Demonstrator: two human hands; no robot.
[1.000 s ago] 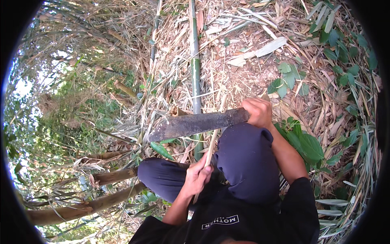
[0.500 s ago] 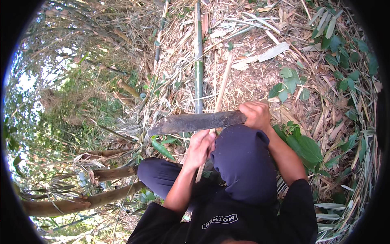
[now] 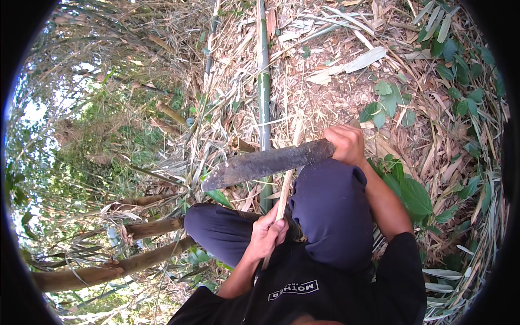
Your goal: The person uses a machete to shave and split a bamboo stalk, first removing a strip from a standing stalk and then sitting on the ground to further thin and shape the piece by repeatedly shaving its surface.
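My right hand [image 3: 346, 143], closed round the handle end, holds a broad dark machete [image 3: 265, 163] by my raised right knee. Its blade reaches left and slightly down, lying across a pale split bamboo strip [image 3: 285, 189]. Lower down, between my legs, my left hand [image 3: 268, 233] grips that strip with its fingers wrapped round it. The strip's far end sticks out beyond the blade, and its near end passes below my left hand toward my shirt. The machete's handle is hidden in my right fist.
A green bamboo pole [image 3: 264, 92] lies lengthwise ahead of me, passing under the blade. Brown cut stems [image 3: 151, 228] stick out at the left. Dry leaves and shavings cover the ground, with a leafy green plant [image 3: 414, 195] beside my right arm.
My left hand has drawn the bamboo strip down toward my body, so less of it shows beyond the blade. The machete's tip has dipped a little, tilting the blade.
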